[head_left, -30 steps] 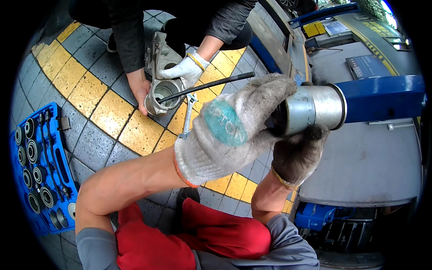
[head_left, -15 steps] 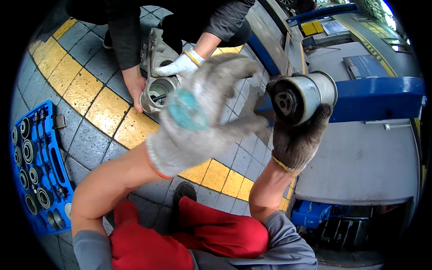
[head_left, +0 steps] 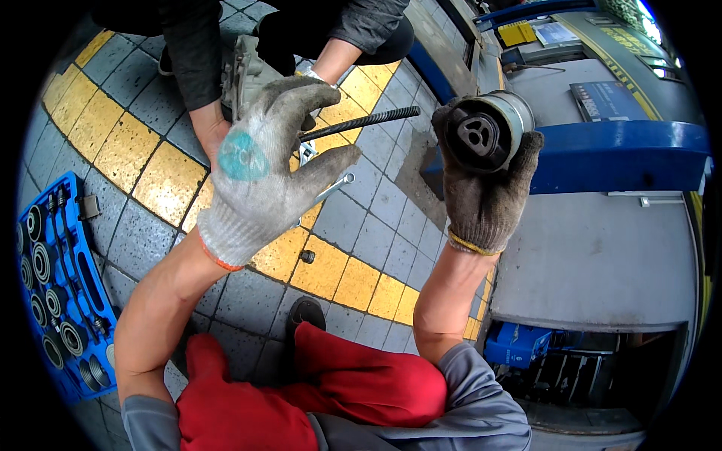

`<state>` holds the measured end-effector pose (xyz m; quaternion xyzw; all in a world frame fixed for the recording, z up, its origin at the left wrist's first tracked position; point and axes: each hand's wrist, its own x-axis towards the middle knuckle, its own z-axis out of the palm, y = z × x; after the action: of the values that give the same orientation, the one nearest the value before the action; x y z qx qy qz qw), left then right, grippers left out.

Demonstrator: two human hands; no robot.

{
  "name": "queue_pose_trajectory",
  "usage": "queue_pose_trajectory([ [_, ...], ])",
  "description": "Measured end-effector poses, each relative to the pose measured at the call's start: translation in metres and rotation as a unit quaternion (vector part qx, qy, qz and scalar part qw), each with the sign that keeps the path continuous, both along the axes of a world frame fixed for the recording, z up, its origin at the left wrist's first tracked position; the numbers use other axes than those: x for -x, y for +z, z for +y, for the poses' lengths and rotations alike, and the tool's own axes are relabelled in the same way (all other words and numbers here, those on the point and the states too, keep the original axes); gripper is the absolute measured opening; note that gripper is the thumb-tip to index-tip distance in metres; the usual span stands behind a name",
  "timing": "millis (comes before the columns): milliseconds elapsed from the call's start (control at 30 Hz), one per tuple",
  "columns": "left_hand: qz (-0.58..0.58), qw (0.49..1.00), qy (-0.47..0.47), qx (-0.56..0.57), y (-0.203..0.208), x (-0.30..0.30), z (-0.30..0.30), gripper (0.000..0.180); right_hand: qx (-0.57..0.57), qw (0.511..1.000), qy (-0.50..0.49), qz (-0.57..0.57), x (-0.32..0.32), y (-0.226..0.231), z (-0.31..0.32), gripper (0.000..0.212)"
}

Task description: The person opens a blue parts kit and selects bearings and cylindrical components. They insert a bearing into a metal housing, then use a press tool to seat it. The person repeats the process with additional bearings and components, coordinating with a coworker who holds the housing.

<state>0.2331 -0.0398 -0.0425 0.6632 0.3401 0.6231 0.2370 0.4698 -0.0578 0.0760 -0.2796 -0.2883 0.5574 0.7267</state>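
My left hand (head_left: pixel 259 154), in a worn white glove with a teal patch, hovers with thumb and fingers apart and nothing visible in its grasp. Beyond it a dark threaded rod (head_left: pixel 368 122) juts out to the right, its other end hidden by the glove. A wrench (head_left: pixel 335 188) shows partly past my thumb. My right hand (head_left: pixel 487 207), in a dirty glove, is closed round a round bushing (head_left: pixel 481 137) with a black rubber core and a metal sleeve. Behind my left hand, a co-worker crouches with a cast metal housing (head_left: pixel 247 68), partly covered.
At the left lies an open blue tool case (head_left: pixel 71 180) with rings, cups and rods. A small dark nut (head_left: pixel 307 256) rests on the yellow floor strip. A blue beam (head_left: pixel 624 156) runs along the right, with a blue box (head_left: pixel 517 346) lower down.
My left hand has moved left and down, now covering the housing's ring. The threaded rod, wrench and nut have come into sight. The bushing has shifted slightly left and tilted upward.
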Motion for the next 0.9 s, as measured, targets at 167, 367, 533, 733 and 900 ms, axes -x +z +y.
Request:
queue_pose_trajectory([
  [167, 0.024, 1.0, -0.018, -0.002, -0.001, -0.001, 0.0, 0.06, -0.012, 0.997, -0.043, -0.06, -0.002, -0.006, -0.001, 0.076],
  [367, 0.043, 0.994, -0.057, -0.079, 0.043, -0.016, -0.013, 0.085, -0.048, 0.983, -0.086, -0.156, 0.015, -0.006, -0.024, 0.078],
  [533, -0.035, 0.975, -0.103, -0.194, 0.068, -0.05, 0.003, 0.087, -0.055, 0.988, -0.03, -0.14, 0.029, 0.002, -0.051, 0.068],
  [733, -0.144, 0.965, -0.155, -0.157, 0.077, -0.058, -0.011, 0.087, -0.033, 0.992, -0.082, -0.088, 0.019, 0.01, -0.041, 0.054],
  [900, -0.012, 0.986, -0.113, -0.119, 0.089, -0.048, -0.009, 0.086, -0.126, 0.961, -0.166, -0.18, 0.014, 0.023, -0.052, 0.06],
])
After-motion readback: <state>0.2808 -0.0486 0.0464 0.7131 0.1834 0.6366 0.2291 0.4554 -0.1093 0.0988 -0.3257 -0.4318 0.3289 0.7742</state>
